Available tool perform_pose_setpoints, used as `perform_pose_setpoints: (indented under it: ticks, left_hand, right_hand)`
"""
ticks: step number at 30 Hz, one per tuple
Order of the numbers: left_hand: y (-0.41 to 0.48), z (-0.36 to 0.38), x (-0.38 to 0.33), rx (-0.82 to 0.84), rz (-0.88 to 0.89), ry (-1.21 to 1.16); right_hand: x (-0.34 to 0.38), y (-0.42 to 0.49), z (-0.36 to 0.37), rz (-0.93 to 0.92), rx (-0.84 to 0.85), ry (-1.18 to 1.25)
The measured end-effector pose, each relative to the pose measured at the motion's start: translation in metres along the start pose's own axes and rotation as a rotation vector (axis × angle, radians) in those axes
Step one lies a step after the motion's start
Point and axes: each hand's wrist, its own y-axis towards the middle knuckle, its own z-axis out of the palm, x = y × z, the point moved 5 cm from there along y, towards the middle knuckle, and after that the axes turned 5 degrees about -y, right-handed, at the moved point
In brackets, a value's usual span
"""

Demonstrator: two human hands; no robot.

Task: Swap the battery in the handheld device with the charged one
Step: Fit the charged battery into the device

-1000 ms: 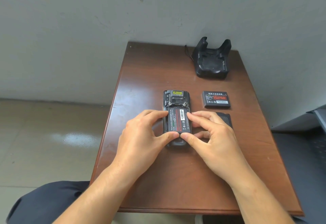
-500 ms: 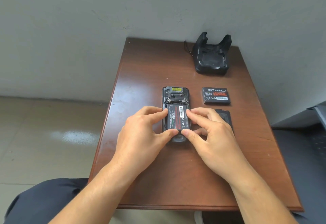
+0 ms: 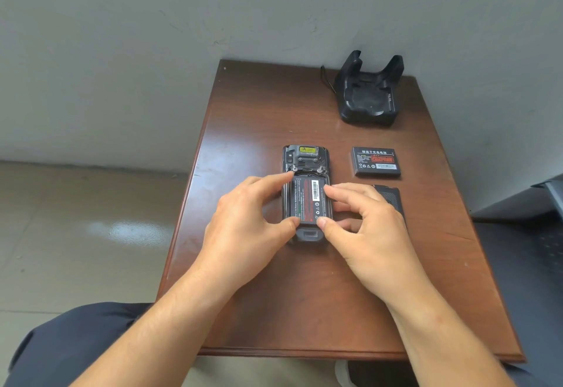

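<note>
A black handheld device [image 3: 305, 158] lies face down in the middle of the table, its back cover off. A black battery with a red label [image 3: 310, 200] sits in its open bay. My left hand [image 3: 243, 228] pinches the battery's left side, index finger at the top corner and thumb at the bottom edge. My right hand [image 3: 362, 225] pinches the right side the same way. A second battery [image 3: 377, 162] lies label up to the right of the device. The black back cover [image 3: 391, 199] lies just below it, partly hidden by my right hand.
An empty black charging cradle [image 3: 368, 94] with a cable stands at the table's back right. The brown wooden table [image 3: 253, 118] abuts a grey wall. Tiled floor lies to the left, and a dark surface [image 3: 524, 264] borders the table's right side.
Both hands stay pinched on the battery in the device. The whole view has shifted slightly as my head moved; the objects on the table have not moved.
</note>
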Motion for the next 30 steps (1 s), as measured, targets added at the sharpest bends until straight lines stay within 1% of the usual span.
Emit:
perform_pose_setpoints:
  ticks: [7,13,17,20,22,24,27,30]
  left_hand:
    - [0.001,0.001,0.001,0.001,-0.018,0.0]
    - [0.003,0.001,0.001,0.029,-0.01,0.009]
    - [0.006,-0.002,0.001,0.025,-0.024,-0.003]
    - [0.006,-0.004,0.002,0.027,-0.029,-0.007]
    - [0.006,-0.004,0.001,0.03,-0.018,-0.002]
    - [0.007,-0.003,0.002,0.033,-0.019,-0.002]
    - [0.007,-0.002,0.001,0.052,-0.021,0.002]
    - [0.005,-0.003,0.001,0.057,-0.028,-0.004]
  right_hand:
    - [-0.003,0.004,0.001,0.013,0.006,0.02]
    - [0.003,0.003,-0.001,0.002,0.001,-0.011]
    - [0.015,-0.001,-0.012,-0.111,-0.036,-0.178]
    - [0.016,0.004,-0.046,-0.167,-0.118,-0.25]
    - [0.004,0.011,-0.073,-0.127,-0.176,-0.281]
    - [-0.015,0.015,-0.093,-0.046,-0.174,-0.321]
    - [-0.041,0.018,-0.099,0.051,-0.069,-0.39]
    - [-0.051,0.019,-0.094,0.102,0.038,-0.401]
